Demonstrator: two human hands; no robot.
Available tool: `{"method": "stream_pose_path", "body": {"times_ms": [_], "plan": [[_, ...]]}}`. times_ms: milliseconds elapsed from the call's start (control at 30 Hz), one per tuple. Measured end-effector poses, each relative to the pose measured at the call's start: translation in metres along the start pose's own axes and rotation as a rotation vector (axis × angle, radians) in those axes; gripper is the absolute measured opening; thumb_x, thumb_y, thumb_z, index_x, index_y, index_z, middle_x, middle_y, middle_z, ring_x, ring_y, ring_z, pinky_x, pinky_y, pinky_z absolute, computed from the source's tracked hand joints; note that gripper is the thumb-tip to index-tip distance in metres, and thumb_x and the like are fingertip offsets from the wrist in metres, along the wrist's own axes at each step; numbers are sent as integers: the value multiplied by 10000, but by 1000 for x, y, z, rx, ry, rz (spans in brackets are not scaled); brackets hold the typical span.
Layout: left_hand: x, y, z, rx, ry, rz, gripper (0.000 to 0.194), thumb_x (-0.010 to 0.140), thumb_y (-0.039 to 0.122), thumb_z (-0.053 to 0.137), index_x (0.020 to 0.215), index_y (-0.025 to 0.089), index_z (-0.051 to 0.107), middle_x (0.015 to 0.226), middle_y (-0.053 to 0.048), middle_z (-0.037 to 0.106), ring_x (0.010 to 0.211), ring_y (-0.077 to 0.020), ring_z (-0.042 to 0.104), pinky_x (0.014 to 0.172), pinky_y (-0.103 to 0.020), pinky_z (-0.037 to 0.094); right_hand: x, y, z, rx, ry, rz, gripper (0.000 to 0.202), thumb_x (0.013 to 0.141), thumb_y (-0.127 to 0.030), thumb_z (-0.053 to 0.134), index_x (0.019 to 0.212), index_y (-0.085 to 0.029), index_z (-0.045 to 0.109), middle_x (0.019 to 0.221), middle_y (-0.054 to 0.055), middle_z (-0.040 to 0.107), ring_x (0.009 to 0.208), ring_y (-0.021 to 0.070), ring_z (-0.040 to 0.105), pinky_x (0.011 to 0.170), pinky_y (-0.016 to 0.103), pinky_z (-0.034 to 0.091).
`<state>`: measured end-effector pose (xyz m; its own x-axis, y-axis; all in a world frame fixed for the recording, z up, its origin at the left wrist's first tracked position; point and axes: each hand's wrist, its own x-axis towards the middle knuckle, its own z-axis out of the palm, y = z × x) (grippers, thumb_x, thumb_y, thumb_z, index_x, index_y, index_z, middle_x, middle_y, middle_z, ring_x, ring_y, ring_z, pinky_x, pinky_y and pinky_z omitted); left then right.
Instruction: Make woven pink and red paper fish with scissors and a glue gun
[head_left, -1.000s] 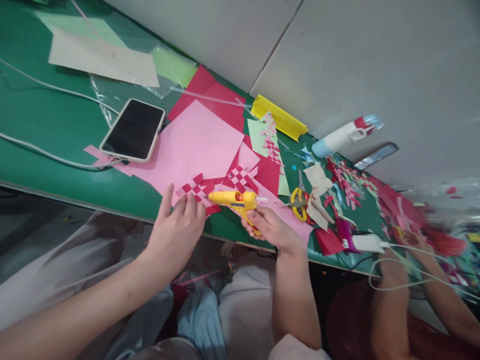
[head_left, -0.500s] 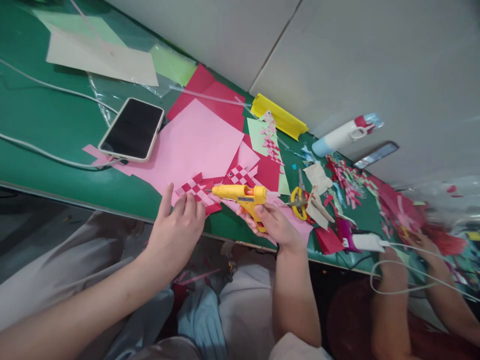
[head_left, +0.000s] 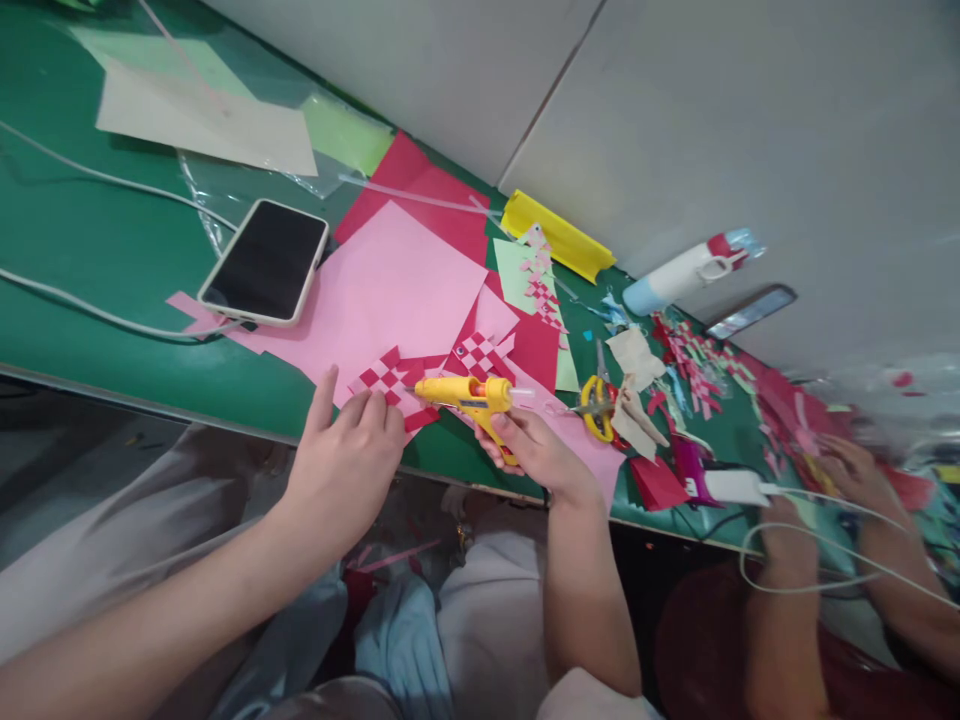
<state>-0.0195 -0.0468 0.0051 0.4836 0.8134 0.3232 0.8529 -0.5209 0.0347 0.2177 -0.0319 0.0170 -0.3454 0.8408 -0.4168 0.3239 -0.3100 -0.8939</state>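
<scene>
Along a pale wall point(head_left: 712, 120), a green table point(head_left: 60, 230), set on a slant across the view and strewn with paper. At the near edge, partly over a pink sheet point(head_left: 397, 270): a red-and-pink checked weave point(head_left: 384, 375), just under the left hand point(head_left: 341, 475). Bent fingers close together on its lower left part, one finger stretched out apart; pinching or only pressing, cannot tell. From the other side, the right hand point(head_left: 544, 455), curled firmly round the grip of a yellow glue gun point(head_left: 472, 392). Nozzle towards the left, right at the weave; touching or just above, cannot tell. Out of the gun's rear, a clear stick point(head_left: 526, 394).

Just behind the gun, a checked fish point(head_left: 484, 352) with a round eye. On the pink sheet's left part, a phone point(head_left: 266, 262), screen dark. Towards the wall, red paper point(head_left: 420, 180) and a folded yellow piece point(head_left: 559, 238). Right of the gun, yellow-handled scissors point(head_left: 598, 410); farther off, a white bottle point(head_left: 686, 272). At far right, blurred, a co-worker's hand point(head_left: 851, 470) among red paper bits.
</scene>
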Motion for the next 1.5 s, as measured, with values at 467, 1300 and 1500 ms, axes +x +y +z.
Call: {"method": "stream_pose_path", "body": {"times_ms": [467,1300,1500], "plan": [[-1,4,5,53,27,6,255,824,22,415,845,87,660,881,-148,711,830,-254,693,1087,-571,394,-3,-4,2,-102,-2,-18,517,900,-658,439,741,-168,481,652,-14,468,511,70,434,443,203,341],[-7,20,8,80,32,5,351,837,53,427,1050,37,705,1109,-296,686,1053,-369,676,1007,-622,443,-6,-9,4,-216,-10,-42,506,917,-650,409,726,-184,453,642,-19,467,536,85,447,495,219,353],[-9,19,4,71,30,7,387,845,45,394,1074,29,705,1137,-278,683,1079,-372,662,997,-652,441,-6,-7,3,-201,-5,-40,493,924,-638,408,734,-186,458,649,-16,466,540,88,444,489,220,348]]}}
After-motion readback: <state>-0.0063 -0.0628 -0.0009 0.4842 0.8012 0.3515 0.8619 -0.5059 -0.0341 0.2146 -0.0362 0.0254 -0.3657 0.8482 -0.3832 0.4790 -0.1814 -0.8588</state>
